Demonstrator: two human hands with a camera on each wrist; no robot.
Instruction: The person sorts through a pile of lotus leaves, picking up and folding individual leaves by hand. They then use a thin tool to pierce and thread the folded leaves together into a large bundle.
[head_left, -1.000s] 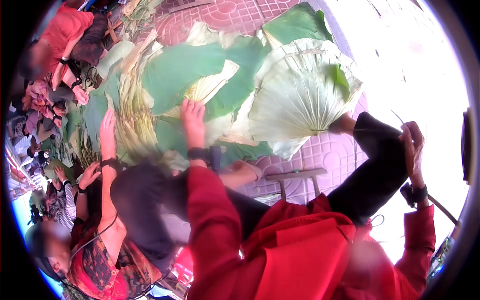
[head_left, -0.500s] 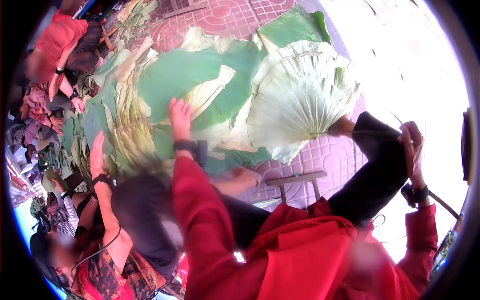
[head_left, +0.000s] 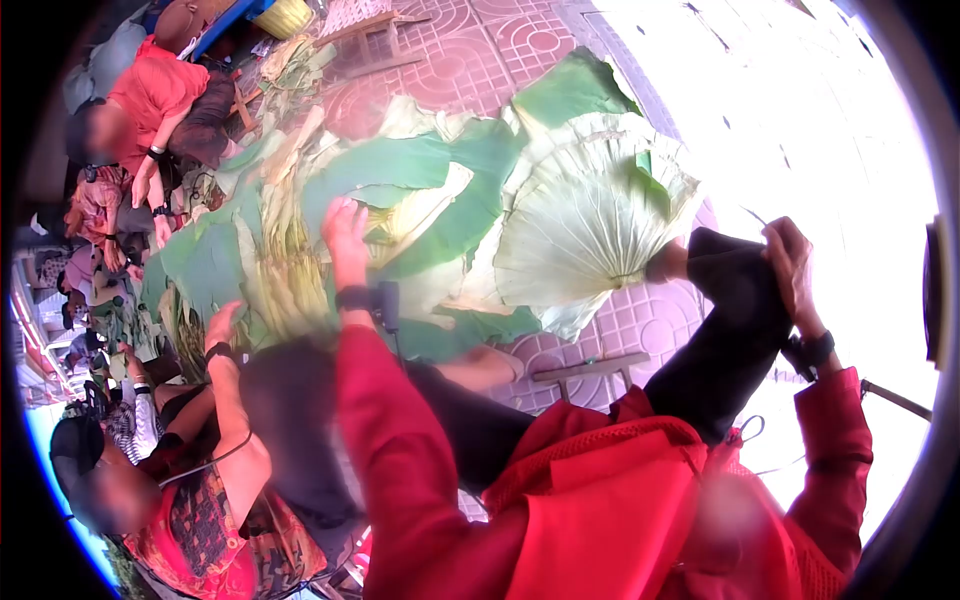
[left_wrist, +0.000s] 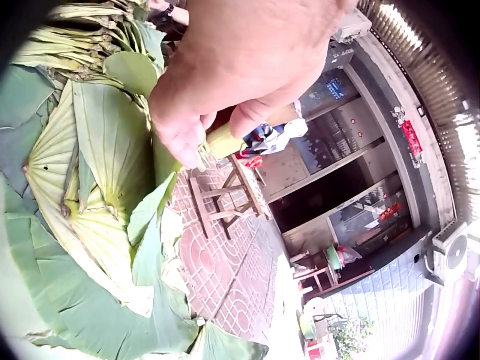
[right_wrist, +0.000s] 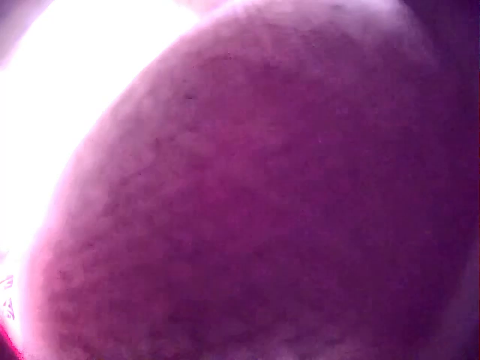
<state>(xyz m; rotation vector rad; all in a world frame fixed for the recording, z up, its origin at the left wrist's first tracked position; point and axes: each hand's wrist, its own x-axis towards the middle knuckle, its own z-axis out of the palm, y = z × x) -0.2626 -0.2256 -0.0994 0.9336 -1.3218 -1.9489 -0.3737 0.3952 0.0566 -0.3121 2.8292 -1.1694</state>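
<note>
In the head view my left hand [head_left: 347, 240] is over a spread of large lotus leaves [head_left: 470, 215], some green and some dried pale. The left wrist view shows its fingers loosely bent, with background showing between fingertips and thumb. Folded yellowish leaves [left_wrist: 105, 247] lie beside it. At my right knee my right hand [head_left: 793, 265] has bent fingers and pinches a thin dark strand [head_left: 754, 215]. Its kind is too small to tell. A broad pale leaf [head_left: 590, 215] fans out by my foot [head_left: 668, 262]. Dark cloth fills the right wrist view.
A person [head_left: 215, 500] in a patterned top sits close at my left, one hand [head_left: 222, 325] over the leaves. Another person [head_left: 155, 95] in red sits farther off. A low stool [head_left: 590, 368] stands before me; a wooden stool [left_wrist: 225, 199] stands across the tiles.
My left hand has moved left across the leaves, and a gap has appeared in the green leaf near it. My right hand has shifted left and up with the strand. The view has tilted slightly.
</note>
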